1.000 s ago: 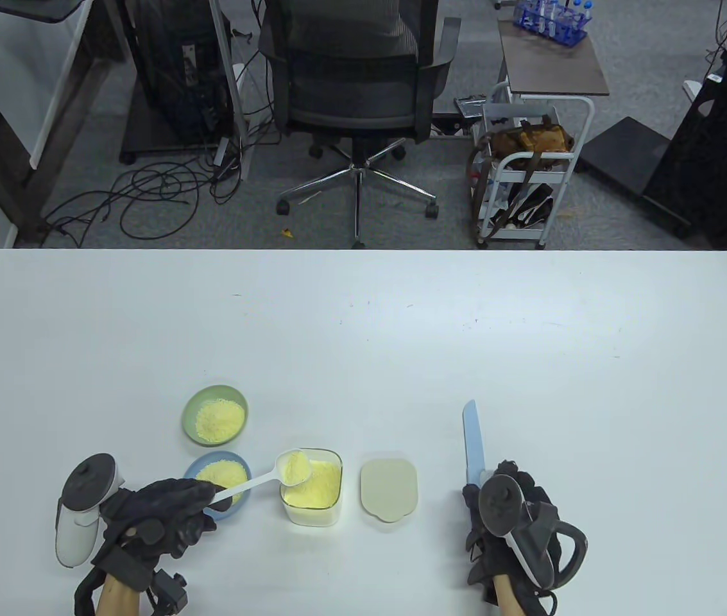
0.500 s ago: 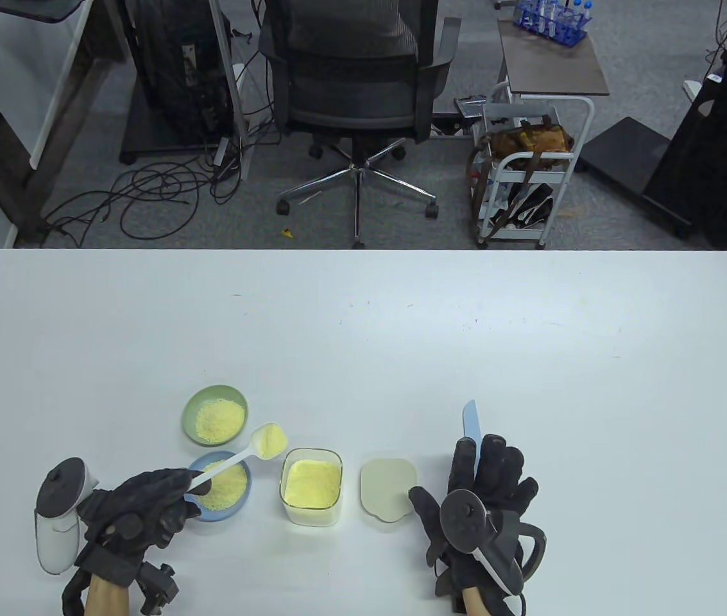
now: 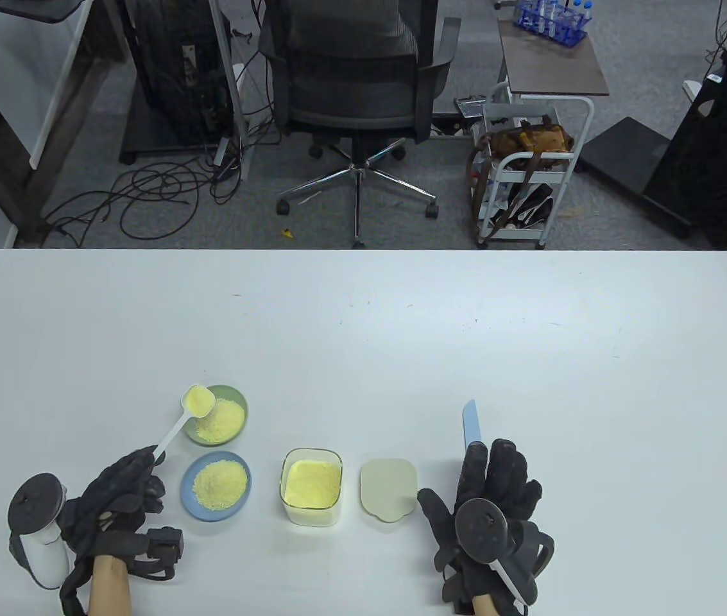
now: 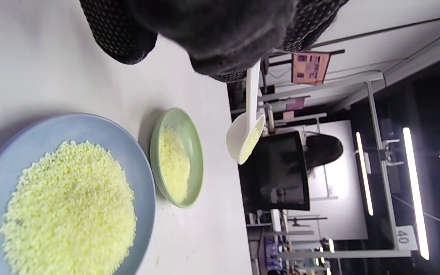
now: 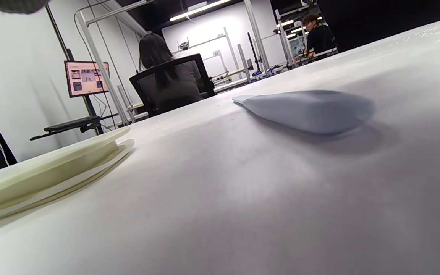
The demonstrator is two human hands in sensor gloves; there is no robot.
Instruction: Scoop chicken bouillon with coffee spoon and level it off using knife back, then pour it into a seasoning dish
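Bright, even overhead light — soft shadows, blurred wrist-view foregrounds.

The table view looks down from the near edge of the table (image 3: 363, 321), towards a chair (image 3: 353, 70) past the far edge. The left wrist view lies on its side, close over two dishes, the blue (image 4: 63, 191) (image 3: 216, 486) and the green (image 4: 177, 157) (image 3: 215, 415), shared with the table view. The right wrist view skims the tabletop, close to the lid (image 5: 48, 168) (image 3: 389, 489) and knife (image 5: 308, 110) (image 3: 473, 433).

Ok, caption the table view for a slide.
Left hand holds white plastic spoon of yellow bouillon over green dish; right hand rests flat.
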